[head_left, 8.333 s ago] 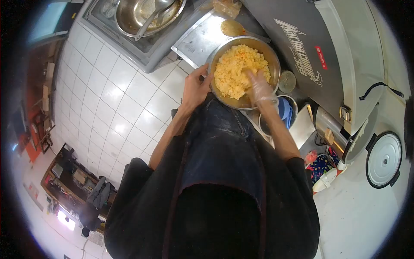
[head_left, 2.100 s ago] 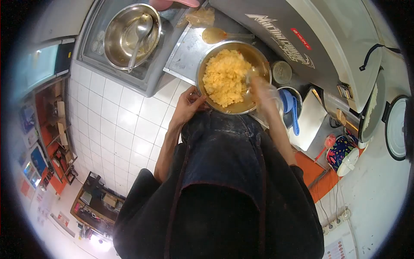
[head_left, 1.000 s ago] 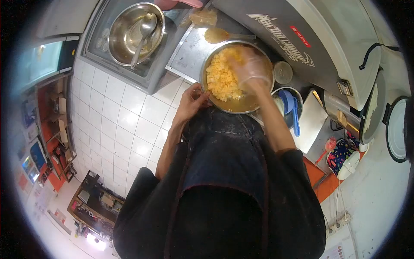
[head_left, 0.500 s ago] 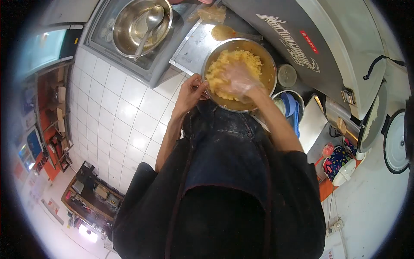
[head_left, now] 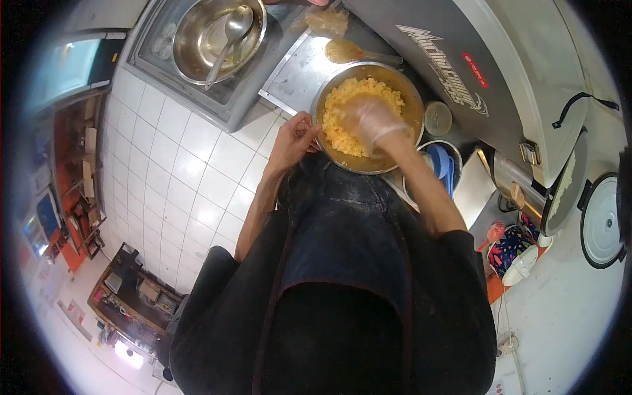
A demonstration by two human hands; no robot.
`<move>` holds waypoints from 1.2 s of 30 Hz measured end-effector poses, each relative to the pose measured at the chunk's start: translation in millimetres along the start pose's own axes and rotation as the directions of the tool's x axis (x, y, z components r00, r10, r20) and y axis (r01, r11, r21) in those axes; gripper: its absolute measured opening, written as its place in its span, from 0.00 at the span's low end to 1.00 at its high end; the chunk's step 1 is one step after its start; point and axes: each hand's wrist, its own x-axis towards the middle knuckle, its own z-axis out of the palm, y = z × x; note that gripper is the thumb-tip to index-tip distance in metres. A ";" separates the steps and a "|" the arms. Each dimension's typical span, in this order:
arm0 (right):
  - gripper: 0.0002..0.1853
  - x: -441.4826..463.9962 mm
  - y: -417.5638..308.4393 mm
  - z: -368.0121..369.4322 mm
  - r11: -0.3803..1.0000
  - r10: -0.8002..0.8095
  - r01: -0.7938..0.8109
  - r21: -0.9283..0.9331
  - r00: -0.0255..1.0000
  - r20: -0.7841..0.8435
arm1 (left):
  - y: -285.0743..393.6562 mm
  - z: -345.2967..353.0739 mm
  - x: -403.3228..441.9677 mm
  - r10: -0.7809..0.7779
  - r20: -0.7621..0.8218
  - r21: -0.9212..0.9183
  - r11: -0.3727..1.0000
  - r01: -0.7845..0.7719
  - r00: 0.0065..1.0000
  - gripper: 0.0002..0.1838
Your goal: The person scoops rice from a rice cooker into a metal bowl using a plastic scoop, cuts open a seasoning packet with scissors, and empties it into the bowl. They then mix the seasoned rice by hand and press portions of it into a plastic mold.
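Observation:
A round metal bowl [head_left: 413, 113] in front of me holds yellow crumbly food [head_left: 340, 137]. My left hand [head_left: 296, 141] grips the bowl's left rim, thumb and fingers closed on the edge. Inside the bowl, my right hand [head_left: 378, 122] wears a clear plastic glove and is down in the food. Motion blurs its fingers, so whether they are spread or closed cannot be made out.
A larger steel bowl [head_left: 185, 56] with a big metal spoon [head_left: 237, 26] in it stands at the upper left. Behind my bowl are a flat yellowish utensil [head_left: 342, 51] and a plastic bag [head_left: 327, 22]. Rightward stand a clear jar [head_left: 438, 119] and blue utensils [head_left: 442, 162].
My gloved right hand has shifted slightly right within the bowl, and the food looks rearranged, with more showing at its left. My left hand stays on the rim.

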 end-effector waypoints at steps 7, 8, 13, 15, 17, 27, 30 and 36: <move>0.14 11.3 4.9 14.2 0.994 0.072 -0.082 0.072 0.989 0.126 | -5.5 -1.6 -2.5 0.028 0.031 0.034 0.999 -0.029 0.999 0.12; 0.13 9.5 8.1 11.6 0.975 -0.136 0.141 -0.172 0.990 0.038 | -5.5 -1.8 -0.5 0.016 0.034 0.037 0.999 -0.017 0.999 0.12; 0.11 2.6 15.9 14.8 0.983 -0.180 0.183 0.021 0.978 -0.106 | 7.9 1.3 1.2 -0.024 0.000 0.003 1.000 0.024 1.000 0.11; 0.13 7.8 11.0 3.4 0.976 0.093 -0.089 0.200 0.996 -0.012 | 4.1 0.7 1.7 0.013 0.007 0.017 1.000 -0.013 1.000 0.10; 0.14 -2.8 2.8 3.9 0.990 0.099 -0.094 0.102 0.994 -0.039 | 4.0 1.4 3.2 0.015 0.018 0.003 1.000 -0.015 1.000 0.10; 0.32 -33.1 0.2 5.7 0.967 0.158 -0.205 -0.154 0.949 -0.272 | 7.1 5.7 -9.4 -0.066 -0.045 -0.044 0.997 0.064 0.997 0.10; 0.42 -47.2 -24.6 47.7 0.968 0.230 -0.251 -0.025 0.920 -0.319 | 1.8 13.6 -16.6 -0.063 -0.079 -0.044 0.997 0.060 0.995 0.10; 0.33 -52.4 -13.7 -32.2 0.863 0.270 -0.297 0.408 0.955 0.125 | -6.3 11.6 -17.7 -0.034 -0.042 -0.022 0.999 0.033 0.999 0.09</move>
